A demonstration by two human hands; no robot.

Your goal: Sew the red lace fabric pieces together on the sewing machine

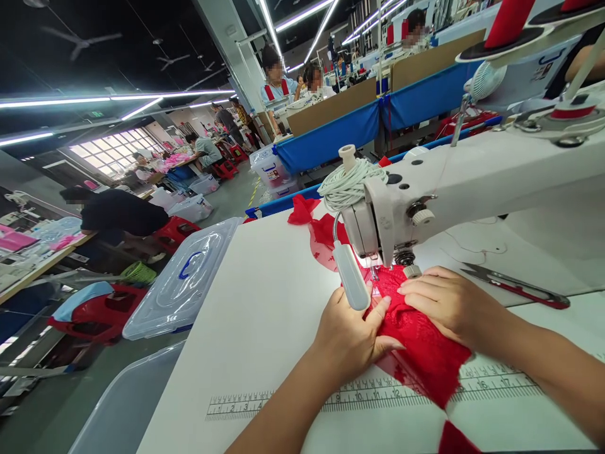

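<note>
Red lace fabric lies under the needle of a white sewing machine. My left hand grips its left side close to the presser foot, thumb and forefinger on top and the other fingertips partly hidden. From the right, my right hand holds the gathered lace, its fingers bent together over it. A small white lamp hangs in front of the needle, partly covering my left fingers. More red fabric trails behind the needle on the table.
Black thread snips with a red handle lie right of my right hand. A printed ruler crosses the white table in front. Clear plastic bins stand at the left edge. Several people work at other tables beyond.
</note>
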